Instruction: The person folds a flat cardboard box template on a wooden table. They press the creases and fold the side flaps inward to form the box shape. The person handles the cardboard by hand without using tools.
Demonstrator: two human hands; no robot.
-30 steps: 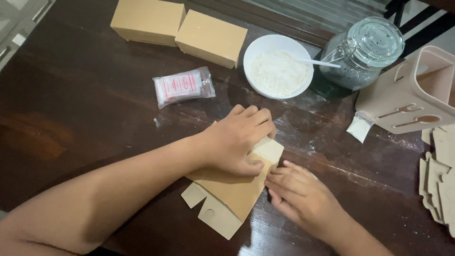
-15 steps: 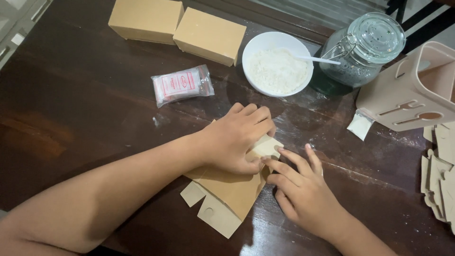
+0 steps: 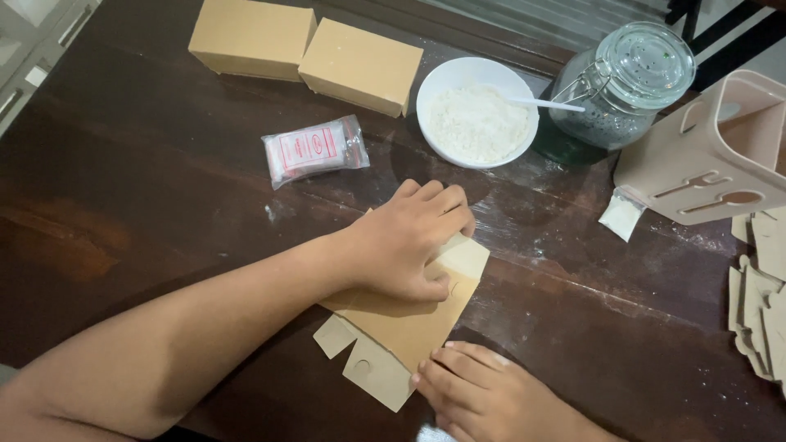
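Both hands (image 3: 409,241) (image 3: 483,393) press flat carton (image 3: 409,327), top half hidden.

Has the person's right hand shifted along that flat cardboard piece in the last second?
Yes. The right hand has slid down toward the near table edge, away from the white bowl, from beside the cardboard's pale top flap to its lower corner.
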